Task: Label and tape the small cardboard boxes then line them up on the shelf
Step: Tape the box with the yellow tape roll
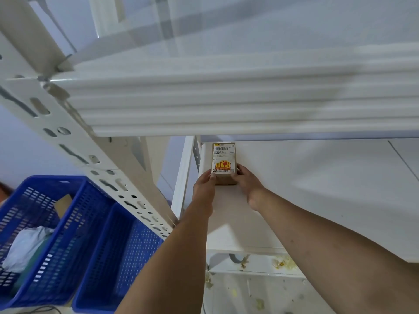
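Note:
A small cardboard box (224, 163) lies on the white shelf board (317, 191), pushed into the shelf's far left corner. A white shipping label and an orange fragile sticker cover its top. My left hand (204, 185) grips the box's near left corner and my right hand (246, 180) holds its near right side. Both forearms reach in from the bottom of the view. No other box is on this shelf level.
A higher white shelf (226, 105) overhangs just above the box. A perforated white upright (95, 159) runs diagonally at left. Two blue plastic crates (68, 234) sit at lower left, one holding a grey bag and cardboard. Debris dots the floor below.

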